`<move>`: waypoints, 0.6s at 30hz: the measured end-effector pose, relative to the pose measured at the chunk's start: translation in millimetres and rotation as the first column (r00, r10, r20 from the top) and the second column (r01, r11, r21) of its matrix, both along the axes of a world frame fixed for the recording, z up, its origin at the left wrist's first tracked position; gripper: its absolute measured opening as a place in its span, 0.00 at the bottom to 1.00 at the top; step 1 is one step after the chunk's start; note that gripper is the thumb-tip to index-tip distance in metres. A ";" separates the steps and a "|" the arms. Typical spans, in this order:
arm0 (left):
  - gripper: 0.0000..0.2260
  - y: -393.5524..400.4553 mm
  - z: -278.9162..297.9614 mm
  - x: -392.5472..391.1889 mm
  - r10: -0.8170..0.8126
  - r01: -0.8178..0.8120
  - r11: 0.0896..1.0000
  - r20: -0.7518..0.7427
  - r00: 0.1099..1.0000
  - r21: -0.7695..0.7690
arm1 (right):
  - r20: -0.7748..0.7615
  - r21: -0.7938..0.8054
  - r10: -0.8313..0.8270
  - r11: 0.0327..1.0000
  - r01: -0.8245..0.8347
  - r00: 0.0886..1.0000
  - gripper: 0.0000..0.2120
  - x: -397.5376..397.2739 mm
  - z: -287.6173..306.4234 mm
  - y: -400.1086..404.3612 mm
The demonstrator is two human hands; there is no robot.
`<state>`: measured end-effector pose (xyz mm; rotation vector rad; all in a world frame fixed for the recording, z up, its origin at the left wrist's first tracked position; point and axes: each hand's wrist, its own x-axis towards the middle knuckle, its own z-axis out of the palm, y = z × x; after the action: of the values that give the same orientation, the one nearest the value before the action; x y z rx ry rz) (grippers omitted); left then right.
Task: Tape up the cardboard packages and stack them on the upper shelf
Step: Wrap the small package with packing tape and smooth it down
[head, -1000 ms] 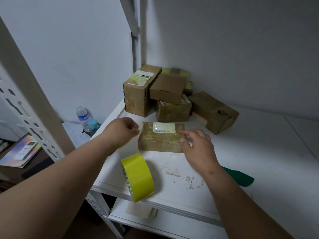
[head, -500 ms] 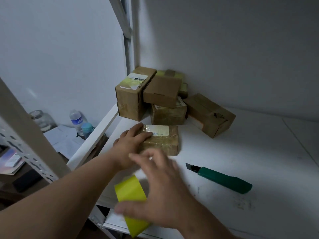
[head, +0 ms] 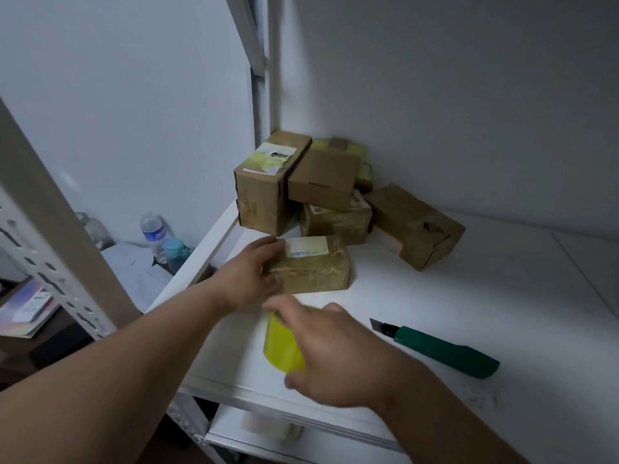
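1. Left hand (head: 249,274): fingers nearly straight, laid against the left end of the taped cardboard package (head: 313,264) on the white shelf (head: 469,296).
2. Right hand (head: 330,354): fingers curled round the yellow tape roll (head: 279,346), gripping it.

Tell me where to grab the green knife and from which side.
Grip the knife by its thick green handle, coming from above at the right end. It lies flat on the shelf with the bare blade pointing left toward the tape, so keep fingers off that end.
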<state>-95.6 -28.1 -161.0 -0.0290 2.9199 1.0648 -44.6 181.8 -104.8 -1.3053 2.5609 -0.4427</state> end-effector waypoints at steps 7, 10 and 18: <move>0.26 5.6 -2.9 -1.1 -0.015 0.012 0.995 -0.030 0.999 -0.101 | 0.059 0.099 0.034 0.994 -0.040 0.998 0.38 10.6 -20.4 -0.9; 0.25 7.3 -0.8 0.3 -0.037 0.033 0.989 -0.027 0.999 -0.146 | 0.279 -0.158 -0.186 0.959 0.236 0.942 0.24 -9.0 -10.8 14.1; 0.32 26.1 20.0 2.4 -0.030 0.015 0.952 -0.046 0.998 -0.307 | -0.079 -0.273 -0.524 0.830 0.487 0.848 0.30 -97.7 -46.7 39.2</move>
<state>-93.2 -2.0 -141.0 0.0236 3.0917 0.6074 -142.3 221.0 -151.5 -0.7101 3.0572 -0.8051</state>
